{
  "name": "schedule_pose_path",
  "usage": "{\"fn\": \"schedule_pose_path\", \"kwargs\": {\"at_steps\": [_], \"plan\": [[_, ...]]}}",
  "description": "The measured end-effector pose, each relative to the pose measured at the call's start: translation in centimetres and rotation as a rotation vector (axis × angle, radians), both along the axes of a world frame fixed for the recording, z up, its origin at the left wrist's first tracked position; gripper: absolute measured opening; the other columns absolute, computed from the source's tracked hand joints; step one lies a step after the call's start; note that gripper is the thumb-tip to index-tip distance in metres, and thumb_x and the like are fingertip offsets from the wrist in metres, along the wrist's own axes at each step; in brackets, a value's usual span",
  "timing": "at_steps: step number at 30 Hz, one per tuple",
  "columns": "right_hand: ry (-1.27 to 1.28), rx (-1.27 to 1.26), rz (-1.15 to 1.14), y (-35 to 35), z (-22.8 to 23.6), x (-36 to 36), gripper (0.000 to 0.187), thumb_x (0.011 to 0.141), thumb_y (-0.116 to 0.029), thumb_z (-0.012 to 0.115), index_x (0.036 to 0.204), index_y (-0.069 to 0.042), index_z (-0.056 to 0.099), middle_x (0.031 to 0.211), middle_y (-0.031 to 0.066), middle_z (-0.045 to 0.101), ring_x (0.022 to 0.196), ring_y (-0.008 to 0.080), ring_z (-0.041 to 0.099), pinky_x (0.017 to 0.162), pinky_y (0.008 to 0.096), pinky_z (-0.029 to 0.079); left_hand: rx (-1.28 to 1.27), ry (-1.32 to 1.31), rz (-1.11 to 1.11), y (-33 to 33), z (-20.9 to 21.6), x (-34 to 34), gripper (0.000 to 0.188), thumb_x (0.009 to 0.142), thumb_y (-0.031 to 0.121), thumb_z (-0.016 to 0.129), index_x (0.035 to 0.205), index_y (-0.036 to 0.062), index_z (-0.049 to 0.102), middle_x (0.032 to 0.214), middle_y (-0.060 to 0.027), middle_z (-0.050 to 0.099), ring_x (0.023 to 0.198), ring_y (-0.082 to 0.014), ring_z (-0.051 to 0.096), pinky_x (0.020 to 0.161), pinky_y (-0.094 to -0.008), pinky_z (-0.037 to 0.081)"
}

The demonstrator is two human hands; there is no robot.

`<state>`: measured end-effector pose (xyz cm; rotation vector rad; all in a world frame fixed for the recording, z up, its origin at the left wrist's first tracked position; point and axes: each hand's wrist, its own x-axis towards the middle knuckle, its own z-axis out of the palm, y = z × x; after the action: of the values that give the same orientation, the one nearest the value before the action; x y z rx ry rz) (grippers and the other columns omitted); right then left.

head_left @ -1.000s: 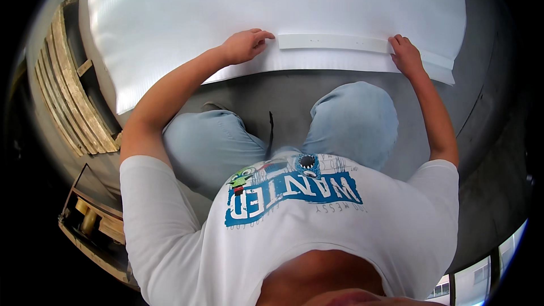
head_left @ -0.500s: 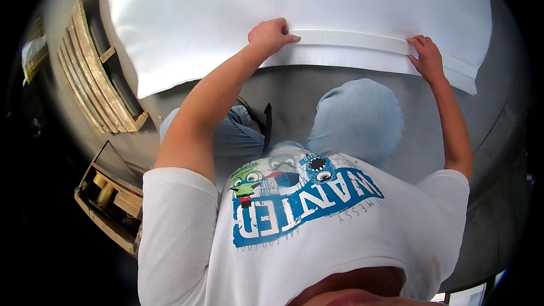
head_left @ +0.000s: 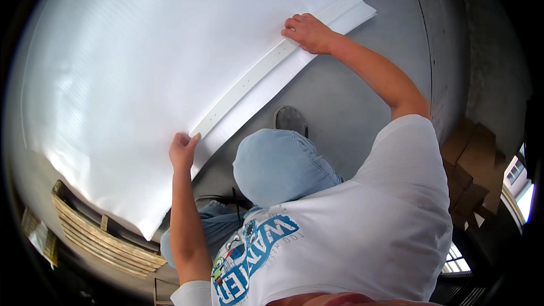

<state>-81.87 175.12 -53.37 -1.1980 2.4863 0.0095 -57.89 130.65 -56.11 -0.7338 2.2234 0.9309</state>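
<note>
A long, flat white strip (head_left: 245, 84) with small holes along it lies on a large white sheet (head_left: 124, 73), near the sheet's close edge and roughly parallel to it. My left hand (head_left: 183, 150) pinches the strip's near-left end between thumb and fingers. Farther along to the right, my right hand (head_left: 309, 33) grips the strip with curled fingers, its thumb mostly hidden. Past that hand, the strip runs on toward the sheet's far-right corner. Fine ribbing shows on parts of the sheet, and its left border is slightly wavy.
A slatted wooden pallet (head_left: 102, 241) lies at the lower left, partly beside the sheet. Brown cardboard boxes (head_left: 469, 164) stand at the right. My bent knee (head_left: 277, 164) and shoe (head_left: 290, 120) are close to the sheet's edge on the grey floor (head_left: 362, 79).
The view has turned, so the sheet and strip now run diagonally from lower left to upper right. Both hands still hold the strip at about the same places.
</note>
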Motion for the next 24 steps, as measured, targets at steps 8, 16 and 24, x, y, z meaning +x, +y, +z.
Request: {"fn": "schedule_pose_path", "kwargs": {"at_steps": [8, 16, 24], "plan": [[-0.077, 0.129, -0.136, 2.2, -0.5, 1.0, 0.029, 0.079, 0.008, 0.054, 0.102, -0.01, 0.056, 0.109, 0.0053, 0.053, 0.106, 0.0246, 0.051, 0.083, 0.0371, 0.045, 0.1, 0.008, 0.049, 0.1, -0.6, 0.3, 0.033, 0.08, 0.032, 0.077, 0.077, 0.0051, 0.058, 0.068, -0.0001, 0.057, 0.064, -0.0104, 0.051, 0.062, -0.0279, 0.044], [-0.014, 0.031, -0.072, 0.9, -2.5, 1.4, 0.029, 0.074, 0.006, 0.055, 0.101, -0.006, 0.055, 0.106, 0.0098, 0.054, 0.103, 0.0301, 0.052, 0.079, 0.0392, 0.049, 0.257, 0.005, 0.024, -2.1, -0.8, 1.5, 0.019, 0.085, 0.018, 0.072, 0.092, 0.0048, 0.06, 0.079, 0.0005, 0.062, 0.074, -0.0083, 0.057, 0.069, -0.0253, 0.047], [0.023, 0.074, -0.072, -1.2, -2.8, 1.8, 0.042, 0.069, 0.011, 0.058, 0.108, -0.004, 0.053, 0.106, 0.0111, 0.053, 0.099, 0.0325, 0.053, 0.081, 0.0415, 0.052, 0.263, 0.005, 0.069, -3.0, -1.9, 3.2, 0.018, 0.084, 0.013, 0.069, 0.099, 0.0053, 0.064, 0.092, -0.0025, 0.066, 0.087, -0.012, 0.063, 0.08, -0.0275, 0.05]]}}
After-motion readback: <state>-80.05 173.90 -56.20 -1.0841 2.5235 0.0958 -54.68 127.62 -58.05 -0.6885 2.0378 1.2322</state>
